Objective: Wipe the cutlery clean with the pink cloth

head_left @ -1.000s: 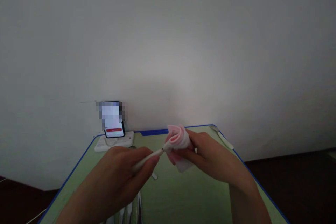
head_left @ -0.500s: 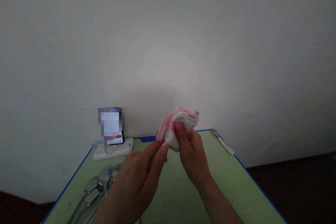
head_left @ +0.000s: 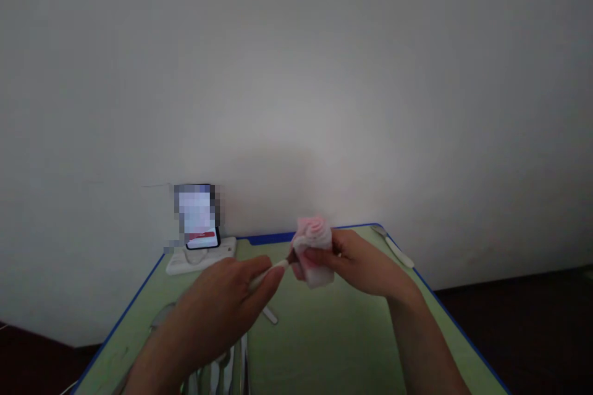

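The left hand point(head_left: 227, 308) grips the pale handle point(head_left: 277, 270) of a utensil between thumb and fingers, pointing it toward the right hand. The right hand point(head_left: 364, 262) pinches a folded pink and white cloth point(head_left: 319, 237), its thumb pressed against the near side. The utensil's metal neck runs into the cloth, so its far end is hidden; it may be a fork or a spoon, but the view is too poor to say. Utensil and cloth are both held up in front of the person, above the far half of a green table point(head_left: 324, 345) with a blue edge.

Beneath the left hand, the white end of another handle point(head_left: 270, 316) shows on the table. Nearer the person, several metal pieces of cutlery point(head_left: 225, 373) lie close together, partly covered by the left forearm. At the far left corner, a lit phone point(head_left: 199, 216) stands upright at a white base point(head_left: 178, 266). Along the right edge lies a utensil with a white handle point(head_left: 401, 253), well apart from the cutlery
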### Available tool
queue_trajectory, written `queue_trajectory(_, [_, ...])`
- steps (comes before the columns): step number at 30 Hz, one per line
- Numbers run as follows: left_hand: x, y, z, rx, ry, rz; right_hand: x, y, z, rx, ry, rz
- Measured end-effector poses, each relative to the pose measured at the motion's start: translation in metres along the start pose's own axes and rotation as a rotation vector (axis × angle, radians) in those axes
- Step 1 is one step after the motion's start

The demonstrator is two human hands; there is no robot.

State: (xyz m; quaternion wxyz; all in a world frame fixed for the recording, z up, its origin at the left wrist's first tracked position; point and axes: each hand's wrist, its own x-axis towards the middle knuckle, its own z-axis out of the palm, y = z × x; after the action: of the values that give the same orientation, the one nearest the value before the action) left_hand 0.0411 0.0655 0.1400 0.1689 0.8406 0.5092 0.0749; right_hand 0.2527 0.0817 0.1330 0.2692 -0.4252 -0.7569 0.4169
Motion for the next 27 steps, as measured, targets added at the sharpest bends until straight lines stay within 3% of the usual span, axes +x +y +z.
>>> queue_trajectory(5, [-0.006,-0.005,-0.004,0.104,-0.072,0.019,-0.006,-0.006,0.001,-0.414,-0.234,0.16])
queue_trajectory(12, [-0.009,-0.012,-0.008,-0.023,-0.163,0.081,-0.011,-0.016,-0.003,-0.402,-0.348,0.089])
queue_trajectory(18, [-0.01,-0.012,-0.011,-0.144,-0.016,0.057,-0.005,-0.019,0.003,-0.236,0.044,-0.016])
queue_trajectory(27, [-0.009,-0.004,-0.013,-0.232,0.138,0.088,0.001,-0.02,0.017,0.036,0.344,-0.131])
